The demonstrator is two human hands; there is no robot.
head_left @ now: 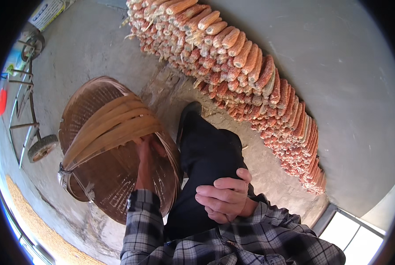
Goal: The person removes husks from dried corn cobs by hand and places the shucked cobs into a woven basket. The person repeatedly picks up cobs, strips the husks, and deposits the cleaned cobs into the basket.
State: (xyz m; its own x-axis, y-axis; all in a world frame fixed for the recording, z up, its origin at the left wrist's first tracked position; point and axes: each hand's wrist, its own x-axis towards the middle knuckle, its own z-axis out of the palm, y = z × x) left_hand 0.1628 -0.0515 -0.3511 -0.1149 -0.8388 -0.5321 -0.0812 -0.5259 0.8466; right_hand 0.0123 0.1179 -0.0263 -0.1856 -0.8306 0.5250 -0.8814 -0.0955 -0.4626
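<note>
My left hand (147, 145) grips the wide bamboo-strip handle (117, 119) of a large woven basket (117, 179). Its fingers are partly hidden under the strips, and my forearm reaches across the basket's hollow. Bare brown weave shows inside the basket, which stands to the left of my legs. Where the handle meets the rim at the left, it is bound with ties. In front of my belly, over my dark trousers, my right hand (224, 197) is loosely curled. I see nothing in it, though its palm is hidden.
Corn ears (243, 63) are stacked in a long, high row against the grey wall (333, 82). A metal hand cart (31, 96) with two wheels stands at the left. Behind it is a printed sack (48, 13). Yellow grain (35, 218) lies spread at the lower left.
</note>
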